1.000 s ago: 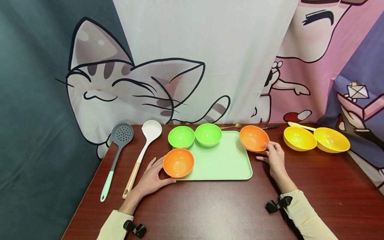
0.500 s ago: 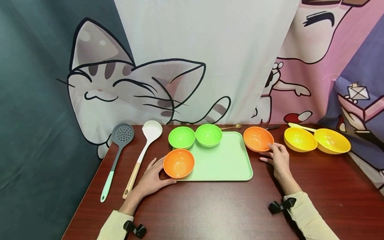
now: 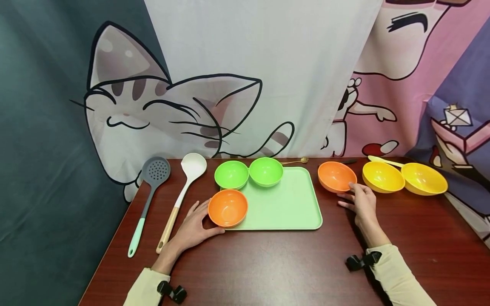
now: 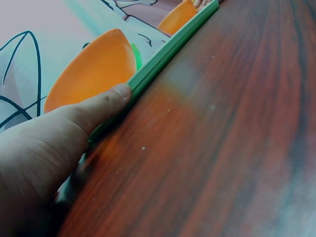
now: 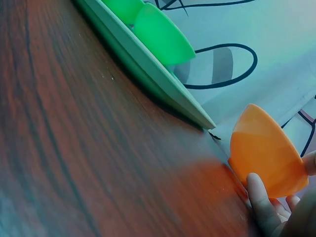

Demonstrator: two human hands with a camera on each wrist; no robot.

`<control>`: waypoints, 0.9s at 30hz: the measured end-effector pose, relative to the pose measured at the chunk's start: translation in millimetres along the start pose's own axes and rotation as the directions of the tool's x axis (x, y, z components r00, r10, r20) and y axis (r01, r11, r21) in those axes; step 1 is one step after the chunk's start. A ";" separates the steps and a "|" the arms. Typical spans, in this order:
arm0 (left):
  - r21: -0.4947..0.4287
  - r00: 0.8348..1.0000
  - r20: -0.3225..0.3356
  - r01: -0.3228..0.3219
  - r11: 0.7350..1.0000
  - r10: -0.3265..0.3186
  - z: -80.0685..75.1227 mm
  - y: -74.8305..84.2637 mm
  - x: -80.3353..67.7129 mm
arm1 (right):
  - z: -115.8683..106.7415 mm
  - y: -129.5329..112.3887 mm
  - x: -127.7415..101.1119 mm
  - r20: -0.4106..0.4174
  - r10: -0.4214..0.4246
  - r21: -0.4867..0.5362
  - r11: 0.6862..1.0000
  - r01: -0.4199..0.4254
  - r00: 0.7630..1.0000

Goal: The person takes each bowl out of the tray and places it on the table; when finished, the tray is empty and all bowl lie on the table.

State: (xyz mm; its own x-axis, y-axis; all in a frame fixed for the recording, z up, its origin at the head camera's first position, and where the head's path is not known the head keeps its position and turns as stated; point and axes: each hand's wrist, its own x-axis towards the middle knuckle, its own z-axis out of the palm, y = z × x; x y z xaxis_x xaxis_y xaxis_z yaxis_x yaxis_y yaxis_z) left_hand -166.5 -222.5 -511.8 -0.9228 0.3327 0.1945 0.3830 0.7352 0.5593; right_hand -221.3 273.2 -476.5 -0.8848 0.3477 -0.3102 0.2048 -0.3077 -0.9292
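Observation:
My right hand [image 3: 364, 203] pinches the near right rim of an orange bowl [image 3: 337, 177], which sits right of the pale green tray [image 3: 283, 208]. In the right wrist view the bowl [image 5: 266, 153] appears side-on, with thumb and fingers at its edge. A second orange bowl [image 3: 228, 208] stands on the tray's front left corner. My left hand [image 3: 193, 227] spreads around that corner, its thumb [image 4: 111, 98] lying along the tray's front edge below the bowl and its fingers reaching behind the bowl's left side. Two green bowls [image 3: 231, 174] stand at the tray's back left.
Two yellow bowls [image 3: 383, 177] stand close to the right of the held bowl, with a pale yellow handle [image 3: 384, 160] behind them. A white ladle [image 3: 183, 187] and a grey slotted spatula [image 3: 153, 187] lie at left. A thin golden utensil [image 3: 294, 161] lies behind the tray.
My right hand has moved the orange bowl rightward, from overlapping the tray's right corner to beside the yellow bowls. The left hand and its bowl have stayed put.

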 end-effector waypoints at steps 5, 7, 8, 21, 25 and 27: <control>-0.010 1.000 -0.001 -0.001 1.000 0.001 0.0 0.4 -0.4 | -5.8 -0.8 2.2 -0.008 0.008 -0.013 1.000 -0.008 1.000; -0.013 1.000 -0.003 -0.001 1.000 0.001 -0.4 0.4 -0.5 | -8.4 -2.2 1.8 0.000 0.014 -0.018 1.000 -0.014 1.000; -0.013 1.000 -0.003 0.000 1.000 0.000 -0.5 0.3 -0.4 | -9.7 -3.0 1.5 0.005 0.016 -0.018 1.000 -0.016 1.000; 0.001 1.000 0.006 -0.002 1.000 0.002 -0.5 1.3 1.7 | -20.2 -5.4 1.8 0.013 0.021 0.021 1.000 -0.021 1.000; -0.002 1.000 0.008 0.001 1.000 -0.001 -0.2 1.1 0.6 | -20.0 -5.4 2.1 0.007 0.030 0.012 0.999 -0.030 1.000; -0.003 1.000 0.005 0.000 1.000 0.000 0.0 0.8 0.3 | -19.7 -5.4 2.2 0.002 0.029 0.002 1.000 -0.029 1.000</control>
State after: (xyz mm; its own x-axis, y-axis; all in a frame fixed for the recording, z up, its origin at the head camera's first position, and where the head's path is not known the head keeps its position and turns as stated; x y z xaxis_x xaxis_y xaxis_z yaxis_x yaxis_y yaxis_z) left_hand -166.5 -221.8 -511.2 -0.9224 0.3360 0.1906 0.3832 0.7333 0.5617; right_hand -216.1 293.1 -476.1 -0.8793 0.3367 -0.3368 0.2298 -0.3195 -0.9193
